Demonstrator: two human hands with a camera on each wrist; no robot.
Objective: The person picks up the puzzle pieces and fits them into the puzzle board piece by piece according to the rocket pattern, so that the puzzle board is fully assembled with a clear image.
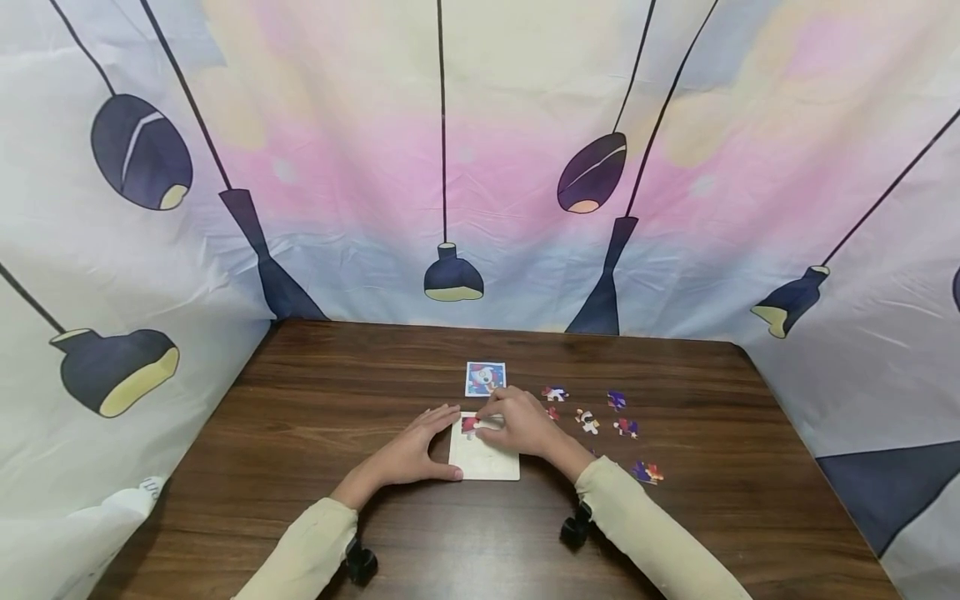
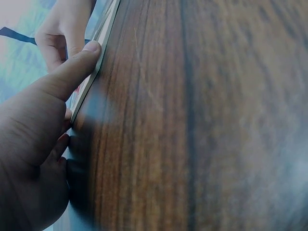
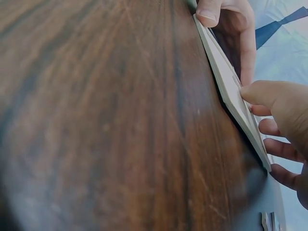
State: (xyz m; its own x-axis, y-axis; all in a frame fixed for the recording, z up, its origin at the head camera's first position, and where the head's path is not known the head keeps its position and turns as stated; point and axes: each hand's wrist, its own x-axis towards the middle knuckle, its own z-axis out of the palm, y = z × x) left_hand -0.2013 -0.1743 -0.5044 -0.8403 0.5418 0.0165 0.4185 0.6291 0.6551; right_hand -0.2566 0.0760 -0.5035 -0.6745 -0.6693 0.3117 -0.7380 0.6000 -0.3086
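A square, pale puzzle board (image 1: 483,461) lies on the table between both hands. My left hand (image 1: 408,450) holds its left side, thumb at the near corner and fingers by the far one. In the left wrist view, the left thumb (image 2: 79,62) rests on the board's edge. My right hand (image 1: 521,421) is over the board's upper part, thumb and fingertips pinching at a jigsaw piece that they mostly hide. Beside these fingertips a red and white jigsaw piece (image 1: 469,425) shows in the board's far left corner. The right wrist view shows the right thumb (image 3: 260,91) low against the board.
Just beyond the board lies a square picture card (image 1: 484,377) with a cartoon figure. Loose jigsaw pieces are scattered right of the board, among them a white one (image 1: 587,421), a purple one (image 1: 617,401) and a purple-orange one (image 1: 647,472). A printed curtain (image 1: 360,275) surrounds the wooden table (image 1: 300,467).
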